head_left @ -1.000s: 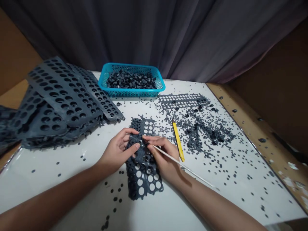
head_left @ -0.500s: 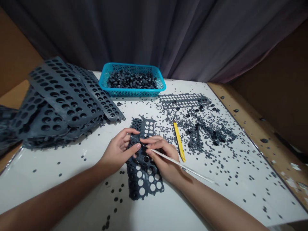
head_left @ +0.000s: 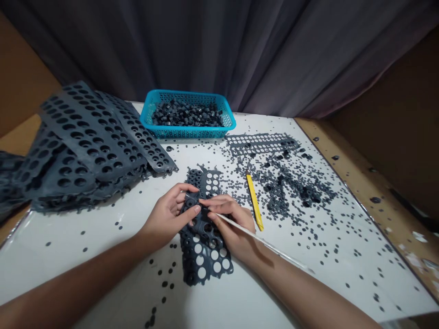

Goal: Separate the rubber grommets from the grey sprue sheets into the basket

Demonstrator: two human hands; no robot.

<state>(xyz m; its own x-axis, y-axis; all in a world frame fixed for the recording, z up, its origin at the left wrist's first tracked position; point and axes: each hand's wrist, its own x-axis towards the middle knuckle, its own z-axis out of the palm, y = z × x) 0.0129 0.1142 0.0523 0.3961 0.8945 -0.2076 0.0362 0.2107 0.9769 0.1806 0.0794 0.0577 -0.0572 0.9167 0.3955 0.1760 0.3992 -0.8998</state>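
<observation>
A dark grey rubber sheet (head_left: 205, 246) full of round holes lies on the white table in front of me. My left hand (head_left: 168, 214) pinches its upper part between thumb and fingers. My right hand (head_left: 231, 224) rests on the sheet's right side, fingers closed on a thin white stick (head_left: 270, 246) whose tip meets the sheet near my left thumb. The stick runs back over my right wrist.
A stack of larger perforated grey sheets (head_left: 78, 146) lies at the left. A turquoise basket (head_left: 188, 131) of small dark rings stands at the back. A yellow tool (head_left: 254, 200) lies to the right, beside an emptied strip (head_left: 262, 142) and many scattered rubber discs (head_left: 295, 187).
Both hands stay on the sheet; my right hand and the stick tip have shifted slightly left toward my left thumb. Little else differs.
</observation>
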